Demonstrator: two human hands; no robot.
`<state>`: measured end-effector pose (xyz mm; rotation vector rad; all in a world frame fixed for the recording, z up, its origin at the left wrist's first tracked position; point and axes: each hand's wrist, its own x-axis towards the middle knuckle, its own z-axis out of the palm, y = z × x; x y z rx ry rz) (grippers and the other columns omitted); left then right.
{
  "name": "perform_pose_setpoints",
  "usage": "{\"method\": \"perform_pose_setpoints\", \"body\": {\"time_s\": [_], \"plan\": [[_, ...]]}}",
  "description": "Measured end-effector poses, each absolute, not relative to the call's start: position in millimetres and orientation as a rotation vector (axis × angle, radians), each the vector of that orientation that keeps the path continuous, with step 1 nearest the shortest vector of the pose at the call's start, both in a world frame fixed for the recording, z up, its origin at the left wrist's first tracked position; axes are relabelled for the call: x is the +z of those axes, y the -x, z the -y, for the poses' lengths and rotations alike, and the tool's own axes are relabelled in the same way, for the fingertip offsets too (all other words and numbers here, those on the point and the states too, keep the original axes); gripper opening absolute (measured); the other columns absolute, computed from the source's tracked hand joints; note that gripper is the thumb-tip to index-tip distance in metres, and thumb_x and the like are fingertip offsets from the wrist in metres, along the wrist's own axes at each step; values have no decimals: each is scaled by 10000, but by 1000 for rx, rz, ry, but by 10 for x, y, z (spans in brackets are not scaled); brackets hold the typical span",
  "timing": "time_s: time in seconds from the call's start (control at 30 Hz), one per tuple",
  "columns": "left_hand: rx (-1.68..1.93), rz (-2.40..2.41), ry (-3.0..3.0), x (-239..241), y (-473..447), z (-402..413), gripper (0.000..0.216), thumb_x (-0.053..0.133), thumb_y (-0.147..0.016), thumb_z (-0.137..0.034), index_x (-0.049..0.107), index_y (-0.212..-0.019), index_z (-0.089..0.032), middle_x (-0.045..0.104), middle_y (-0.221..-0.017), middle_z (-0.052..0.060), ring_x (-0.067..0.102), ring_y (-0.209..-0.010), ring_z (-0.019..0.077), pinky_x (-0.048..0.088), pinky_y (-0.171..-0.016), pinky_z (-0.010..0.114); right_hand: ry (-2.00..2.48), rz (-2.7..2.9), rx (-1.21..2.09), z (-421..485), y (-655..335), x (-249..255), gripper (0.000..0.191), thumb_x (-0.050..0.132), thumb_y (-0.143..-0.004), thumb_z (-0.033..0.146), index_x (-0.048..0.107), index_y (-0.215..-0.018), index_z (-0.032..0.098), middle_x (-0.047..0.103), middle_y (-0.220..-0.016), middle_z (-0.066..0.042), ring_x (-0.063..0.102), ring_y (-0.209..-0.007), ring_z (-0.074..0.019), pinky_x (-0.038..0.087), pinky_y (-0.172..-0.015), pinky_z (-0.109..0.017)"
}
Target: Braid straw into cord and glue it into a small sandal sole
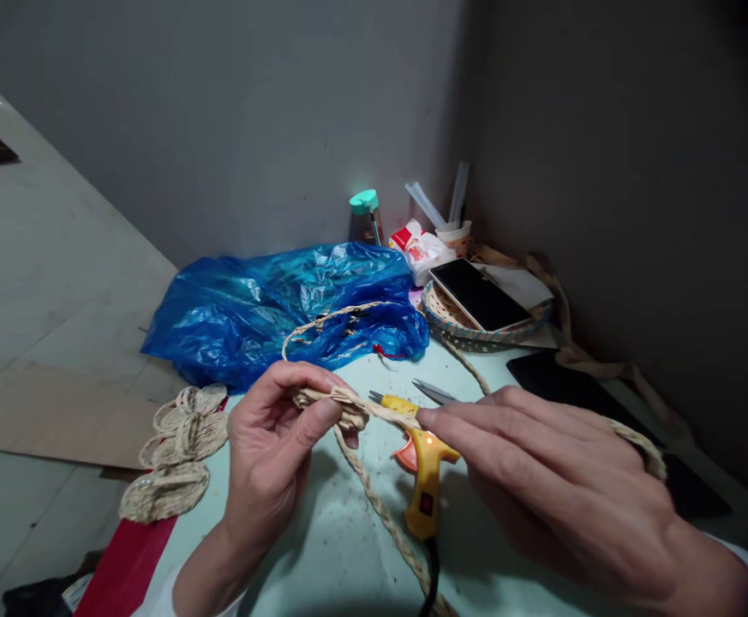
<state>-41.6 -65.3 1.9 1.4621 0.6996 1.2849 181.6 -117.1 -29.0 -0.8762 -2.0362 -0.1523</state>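
My left hand (284, 458) pinches a small coiled bundle of braided straw cord (353, 415) between thumb and fingers. A stretch of the pale braid (390, 414) runs from the bundle to my right hand (559, 480), whose fingers are pressed together on it. More braid hangs below the bundle and crosses the table toward me. Under and between my hands lies a yellow glue gun (425, 488), its body partly covered by the right fingers. The scissors' blades (434, 392) show just beyond the right fingertips; their handles are hidden.
A blue plastic bag (271, 300) lies at the back. Several looped straw pieces (164, 493) rest at the left edge. A woven basket (444, 321) carries a phone (482, 296). Behind stand a lidded bottle (365, 218), tissues (420, 248) and a cup (454, 238). Walls close the back.
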Motion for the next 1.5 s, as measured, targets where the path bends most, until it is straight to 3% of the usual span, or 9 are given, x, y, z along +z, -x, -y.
{"method": "perform_pose_setpoints", "body": {"time_s": [0.33, 0.5, 0.87, 0.97, 1.17, 1.37, 1.5], "plan": [[1328, -767, -1507, 11, 414, 652, 123, 700, -846, -178, 699, -936, -262, 681, -842, -5, 660, -636, 136, 551, -564, 255, 900, 2034, -185, 1139, -1817, -272, 385, 552, -867, 27, 622, -1232, 131, 729, -1022, -112, 639, -764, -179, 482, -619, -300], [1333, -833, -1511, 14, 425, 665, 263, 715, -838, -224, 727, -1084, -317, 679, -841, -3, 644, -629, 143, 556, -576, 270, 889, 2047, -172, 1147, -1826, -279, 364, 527, -885, 43, 618, -1223, 144, 732, -1019, -102, 633, -771, -170, 495, -638, -293], [1264, -787, -1555, -40, 413, 667, 134, 674, -856, -164, 764, -880, -260, 651, -850, 21, 637, -672, 150, 535, -579, 277, 959, 2066, -133, 1118, -1720, -211, 207, 531, -909, 112, 598, -1104, 91, 706, -971, -98, 568, -784, -195, 440, -641, -320], [1234, -763, -1600, -106, 353, 712, 144, 683, -846, -148, 767, -869, -263, 669, -827, 26, 645, -703, 162, 542, -601, 272, 952, 2060, -66, 1121, -1652, -203, 178, 529, -964, 182, 609, -1094, 91, 688, -853, -65, 544, -713, -173, 420, -597, -303], [1191, -730, -1630, -219, 286, 730, 175, 680, -860, -113, 768, -877, -263, 692, -864, 15, 642, -832, 147, 560, -729, 236, 949, 2033, -115, 1122, -1642, -230, 242, 444, -983, 106, 685, -1002, 103, 661, -707, -26, 515, -629, -140, 359, -547, -292], [1206, -611, -1639, -277, 294, 714, 192, 658, -870, -96, 773, -920, -242, 679, -900, 31, 654, -769, 160, 624, -586, 266, 994, 1883, -106, 1139, -1662, -236, 174, 543, -960, 148, 702, -930, 84, 685, -726, -36, 519, -624, -132, 384, -581, -297], [1204, -600, -1658, -287, 301, 714, 207, 671, -860, -93, 786, -923, -253, 640, -936, 29, 655, -771, 142, 632, -610, 258, 984, 1910, -72, 1143, -1650, -259, 164, 545, -946, 121, 702, -903, 98, 693, -769, -48, 531, -677, -152, 401, -611, -301]]}}
